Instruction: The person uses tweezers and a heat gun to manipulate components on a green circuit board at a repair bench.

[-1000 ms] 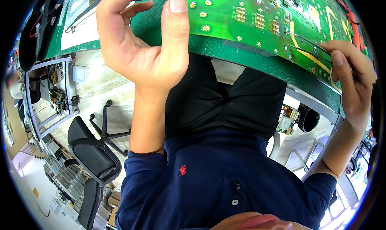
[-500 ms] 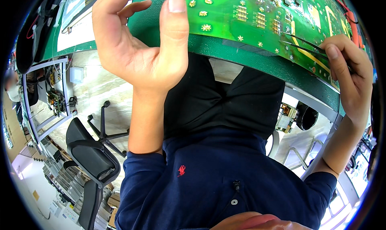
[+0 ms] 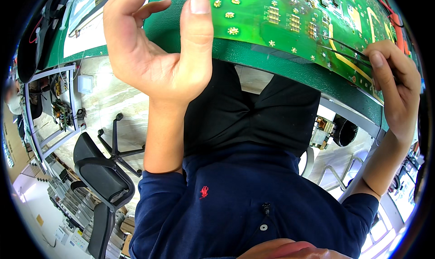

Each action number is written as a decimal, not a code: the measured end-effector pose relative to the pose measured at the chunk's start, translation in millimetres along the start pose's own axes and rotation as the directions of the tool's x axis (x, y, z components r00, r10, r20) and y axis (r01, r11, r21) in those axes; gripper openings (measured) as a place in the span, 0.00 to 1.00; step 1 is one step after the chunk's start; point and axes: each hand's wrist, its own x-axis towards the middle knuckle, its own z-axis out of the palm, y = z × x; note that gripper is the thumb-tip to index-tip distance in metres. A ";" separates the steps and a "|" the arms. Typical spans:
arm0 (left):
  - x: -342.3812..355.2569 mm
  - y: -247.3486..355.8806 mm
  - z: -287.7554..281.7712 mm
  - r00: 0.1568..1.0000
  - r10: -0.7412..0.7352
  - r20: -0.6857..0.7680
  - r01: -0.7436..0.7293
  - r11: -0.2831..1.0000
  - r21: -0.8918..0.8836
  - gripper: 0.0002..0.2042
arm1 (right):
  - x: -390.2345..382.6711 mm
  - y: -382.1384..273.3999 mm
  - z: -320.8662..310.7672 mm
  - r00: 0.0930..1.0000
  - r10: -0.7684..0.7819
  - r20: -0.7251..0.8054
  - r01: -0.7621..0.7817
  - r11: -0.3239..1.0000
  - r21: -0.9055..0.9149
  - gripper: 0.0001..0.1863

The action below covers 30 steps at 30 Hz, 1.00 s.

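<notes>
A large green circuit board (image 3: pixel 272 32) with gold pads and small components lies along the top, over a green mat (image 3: pixel 158 28). At the board's left end is my left hand (image 3: pixel 158 59), palm up, fingers loosely bent and thumb apart, with nothing visible in it. My right hand (image 3: pixel 392 78) grips black tweezers (image 3: pixel 344 48), whose tips rest on or just over the board beside a yellow strip.
At upper left are white sheets (image 3: pixel 86 32), thin wires and a black object (image 3: pixel 34 41). Red leads (image 3: pixel 394 26) lie at upper right. A black chair (image 3: pixel 97 164) stands at left near a metal frame (image 3: pixel 50 136). A blurred person (image 3: pixel 12 96) is at the far left.
The tweezers and my right hand have shifted slightly up and left along the board since the earliest frame. My left hand has drifted a little left.
</notes>
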 end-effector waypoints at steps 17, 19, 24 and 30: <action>0.3 0.4 2.6 1.000 0.010 0.001 -0.010 1.000 0.014 0.13 | -0.8 2.3 6.6 0.997 -0.036 -0.064 0.039 0.999 0.037 0.09; 0.6 2.1 3.6 1.000 0.000 0.001 0.000 1.000 0.023 0.13 | -0.5 2.9 7.4 0.996 -0.028 -0.081 0.031 0.999 0.042 0.09; 0.5 2.7 2.9 1.000 -0.011 0.003 0.011 0.999 0.032 0.13 | 2.7 2.7 6.3 0.998 -0.027 -0.051 0.030 0.998 0.058 0.09; 0.9 1.5 1.4 1.000 0.001 0.014 -0.001 0.999 0.042 0.13 | 3.8 3.1 6.5 0.998 -0.041 -0.056 0.041 0.999 0.009 0.09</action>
